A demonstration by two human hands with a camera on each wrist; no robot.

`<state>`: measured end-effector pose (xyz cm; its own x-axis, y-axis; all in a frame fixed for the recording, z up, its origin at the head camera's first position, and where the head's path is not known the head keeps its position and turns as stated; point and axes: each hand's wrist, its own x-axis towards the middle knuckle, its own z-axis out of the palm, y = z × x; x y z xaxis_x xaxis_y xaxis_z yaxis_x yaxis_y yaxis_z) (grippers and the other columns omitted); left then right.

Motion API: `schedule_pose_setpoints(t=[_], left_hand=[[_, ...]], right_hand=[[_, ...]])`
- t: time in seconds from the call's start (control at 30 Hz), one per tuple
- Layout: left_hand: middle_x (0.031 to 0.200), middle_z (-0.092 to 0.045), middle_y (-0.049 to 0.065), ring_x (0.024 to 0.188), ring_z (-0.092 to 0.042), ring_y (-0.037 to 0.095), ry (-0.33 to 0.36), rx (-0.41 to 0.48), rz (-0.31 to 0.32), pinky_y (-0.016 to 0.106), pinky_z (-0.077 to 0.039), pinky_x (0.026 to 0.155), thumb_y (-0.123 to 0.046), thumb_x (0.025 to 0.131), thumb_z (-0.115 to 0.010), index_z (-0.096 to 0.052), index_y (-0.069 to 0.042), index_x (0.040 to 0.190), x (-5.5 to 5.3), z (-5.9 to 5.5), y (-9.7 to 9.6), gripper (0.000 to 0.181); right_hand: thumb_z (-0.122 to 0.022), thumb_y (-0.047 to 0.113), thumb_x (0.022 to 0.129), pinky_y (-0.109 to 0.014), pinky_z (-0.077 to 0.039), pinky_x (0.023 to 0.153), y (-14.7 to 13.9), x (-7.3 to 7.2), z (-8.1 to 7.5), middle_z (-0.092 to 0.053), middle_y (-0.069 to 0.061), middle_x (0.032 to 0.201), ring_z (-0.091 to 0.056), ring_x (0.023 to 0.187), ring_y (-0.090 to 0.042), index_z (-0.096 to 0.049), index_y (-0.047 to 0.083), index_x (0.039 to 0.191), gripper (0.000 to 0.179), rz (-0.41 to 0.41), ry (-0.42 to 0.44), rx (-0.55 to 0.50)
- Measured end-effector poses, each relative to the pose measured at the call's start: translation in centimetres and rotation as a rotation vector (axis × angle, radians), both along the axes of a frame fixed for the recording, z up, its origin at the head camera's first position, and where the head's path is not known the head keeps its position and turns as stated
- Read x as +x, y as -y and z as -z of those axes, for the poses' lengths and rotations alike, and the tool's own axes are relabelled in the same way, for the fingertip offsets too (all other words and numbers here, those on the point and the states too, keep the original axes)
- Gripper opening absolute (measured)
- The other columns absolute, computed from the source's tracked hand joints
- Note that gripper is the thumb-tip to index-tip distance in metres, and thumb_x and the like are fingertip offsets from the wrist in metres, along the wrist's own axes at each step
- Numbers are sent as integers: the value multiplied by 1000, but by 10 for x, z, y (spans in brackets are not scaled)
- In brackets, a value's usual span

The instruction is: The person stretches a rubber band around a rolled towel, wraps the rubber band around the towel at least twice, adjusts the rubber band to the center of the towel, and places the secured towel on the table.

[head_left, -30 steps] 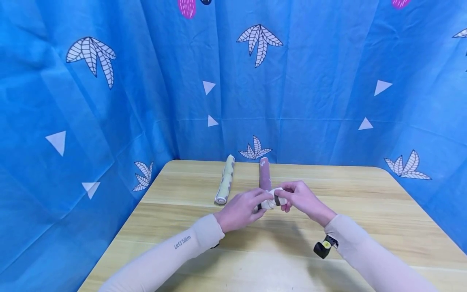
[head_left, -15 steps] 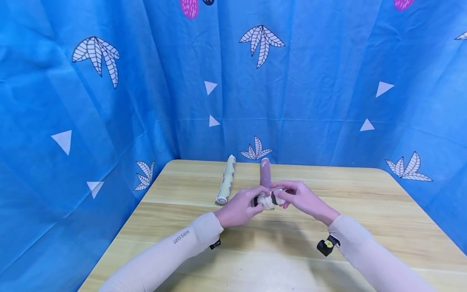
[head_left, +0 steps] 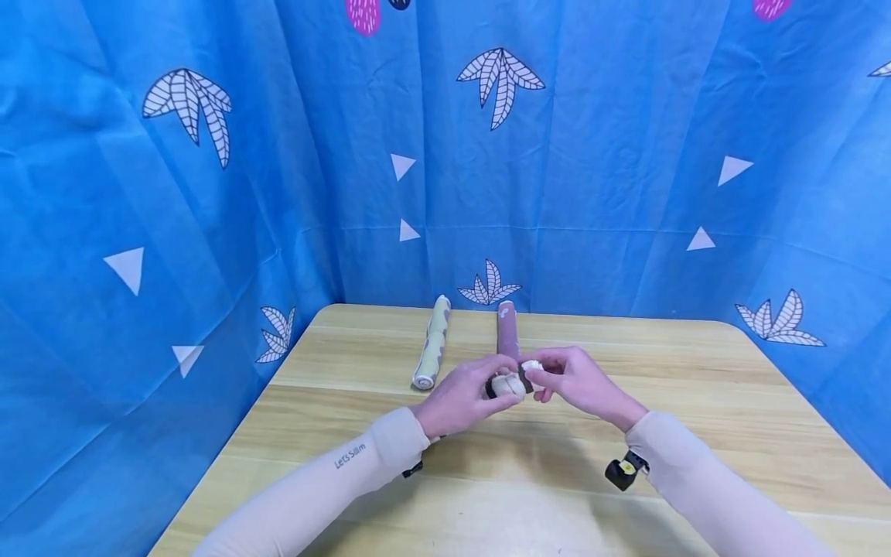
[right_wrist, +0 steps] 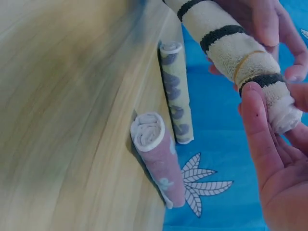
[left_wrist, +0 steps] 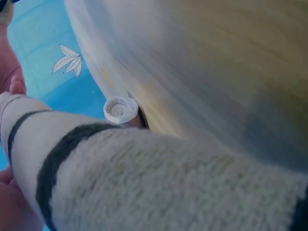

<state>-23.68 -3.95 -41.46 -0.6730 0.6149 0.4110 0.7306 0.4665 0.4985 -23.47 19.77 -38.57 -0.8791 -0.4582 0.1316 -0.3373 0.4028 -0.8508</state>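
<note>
Both hands hold a rolled towel [head_left: 510, 386], cream with black stripes, above the middle of the table. My left hand [head_left: 461, 398] grips its left part, thumb on the near side and fingers over the top. At the other end, my right hand [head_left: 583, 387] pinches the roll between thumb and fingers. In the right wrist view a thin tan band [right_wrist: 246, 64] circles the striped towel [right_wrist: 230, 47] near the end by the right thumb. The left wrist view shows the towel's fuzzy side [left_wrist: 144, 178] close up.
Behind the hands lies a pink rolled towel [head_left: 507, 329], its near end hidden by them. A green rolled towel with grey patches [head_left: 431, 344] lies to its left. The wooden table [head_left: 661, 371] has a blue patterned curtain [head_left: 599, 193] behind and beside it.
The left hand has shifted its fingers and thumb on the striped towel, the thumb now reaching further right. The right hand keeps its hold. The pink and green towels stay put.
</note>
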Motion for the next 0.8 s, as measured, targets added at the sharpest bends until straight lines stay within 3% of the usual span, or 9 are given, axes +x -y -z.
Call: schedule_pose_setpoints(t=[0.1,0.17,0.23,0.33,0.6,0.8], left_hand=[[128,-67,-5,109,-67,10,-178,-74,-31,27,-55,91,-41,98,-64,-59,-27,132,1,3,-3,38],[124,-69,-3,101,-69,11,-270,-118,-42,25,-56,84,-37,98,-64,-60,-25,132,2,4,-4,37],[119,-70,-1,92,-70,10,-315,-151,-53,22,-56,77,-33,98,-66,-61,-23,131,4,4,-5,36],[114,-69,0,83,-68,10,-337,-196,-61,20,-55,70,-29,96,-69,-62,-21,128,7,3,-6,33],[99,-58,-5,73,-54,6,-261,-253,-68,11,-43,60,-20,93,-69,-62,-20,108,5,1,-12,16],[99,-55,-4,77,-52,4,-376,-254,27,9,-42,66,-18,93,-69,-63,-19,94,2,7,-4,6]], right_hand=[[-63,20,99,-33,-59,73,1,1,1,-74,-10,94,-71,71,-28,-69,3,123,30,28,10,-3],[-63,18,99,-34,-59,72,1,1,2,-74,-10,94,-71,72,-33,-70,2,120,27,44,23,-16],[-63,17,99,-36,-60,70,2,0,3,-74,-11,94,-71,72,-36,-71,1,117,26,56,37,-23],[-63,14,98,-40,-61,67,4,-1,5,-74,-12,95,-71,72,-36,-72,0,114,22,62,57,-32],[-63,12,97,-39,-60,65,7,-2,7,-75,-14,93,-71,69,-35,-72,-2,109,20,73,71,-39],[-64,11,96,-40,-61,65,7,-1,7,-74,-14,87,-70,66,-32,-70,-6,111,23,85,125,-82]])
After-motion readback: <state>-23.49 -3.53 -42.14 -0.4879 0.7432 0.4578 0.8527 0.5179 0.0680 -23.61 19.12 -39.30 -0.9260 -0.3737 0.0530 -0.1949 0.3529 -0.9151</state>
